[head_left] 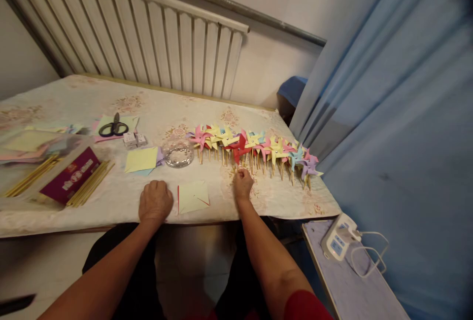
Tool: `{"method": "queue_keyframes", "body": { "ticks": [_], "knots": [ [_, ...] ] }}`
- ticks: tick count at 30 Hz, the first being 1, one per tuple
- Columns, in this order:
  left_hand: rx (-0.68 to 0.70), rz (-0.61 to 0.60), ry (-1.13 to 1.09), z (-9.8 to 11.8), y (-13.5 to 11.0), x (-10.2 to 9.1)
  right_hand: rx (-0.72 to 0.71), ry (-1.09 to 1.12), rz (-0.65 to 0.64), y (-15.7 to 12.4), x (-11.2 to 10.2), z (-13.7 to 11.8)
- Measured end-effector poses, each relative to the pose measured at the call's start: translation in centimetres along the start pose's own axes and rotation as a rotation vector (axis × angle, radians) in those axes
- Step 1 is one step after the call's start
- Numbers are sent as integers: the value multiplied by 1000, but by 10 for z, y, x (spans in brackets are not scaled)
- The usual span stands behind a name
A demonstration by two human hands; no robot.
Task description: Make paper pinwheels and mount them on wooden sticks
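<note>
My left hand (pixel 155 202) rests on the table edge in a loose fist, knuckles up. Nothing shows in it, and its fingertips are turned under. Beside it lies a small stack of pale yellow paper squares (pixel 193 196) with cut lines and a red edge. My right hand (pixel 243 185) is closed, fingertips pinched at the lower end of the stick of a red paper pinwheel (pixel 239 148). This pinwheel lies at the front of a long row of pink, yellow, blue and purple pinwheels (pixel 277 150) on wooden sticks.
A clear round dish of small shiny pins (pixel 178 155) sits behind the paper stack. To its left are coloured paper squares (pixel 141 160), two small boxes (pixel 135 139), black scissors (pixel 114 126) and a bag of sticks (pixel 88 184). A power strip (pixel 339 236) stands on a side stool.
</note>
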State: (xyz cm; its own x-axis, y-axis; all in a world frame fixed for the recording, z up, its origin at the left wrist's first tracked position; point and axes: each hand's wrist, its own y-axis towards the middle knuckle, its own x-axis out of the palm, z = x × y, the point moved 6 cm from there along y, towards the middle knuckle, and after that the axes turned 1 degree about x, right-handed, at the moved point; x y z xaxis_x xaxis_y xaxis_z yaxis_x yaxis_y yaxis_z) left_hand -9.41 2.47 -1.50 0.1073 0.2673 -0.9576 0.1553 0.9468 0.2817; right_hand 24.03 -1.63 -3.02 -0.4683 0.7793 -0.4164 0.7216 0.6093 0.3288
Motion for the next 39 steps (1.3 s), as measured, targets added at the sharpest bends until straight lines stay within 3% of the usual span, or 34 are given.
{"method": "queue_keyframes", "body": {
  "ticks": [7,15,39],
  "knots": [
    [10,14,18,0,-1,0,74,-42,84,23,-2,16],
    [11,10,10,-1,0,2,62,-64,123,37,3,16],
    [17,10,14,-1,-1,0,34,-87,116,53,17,8]
  ]
}}
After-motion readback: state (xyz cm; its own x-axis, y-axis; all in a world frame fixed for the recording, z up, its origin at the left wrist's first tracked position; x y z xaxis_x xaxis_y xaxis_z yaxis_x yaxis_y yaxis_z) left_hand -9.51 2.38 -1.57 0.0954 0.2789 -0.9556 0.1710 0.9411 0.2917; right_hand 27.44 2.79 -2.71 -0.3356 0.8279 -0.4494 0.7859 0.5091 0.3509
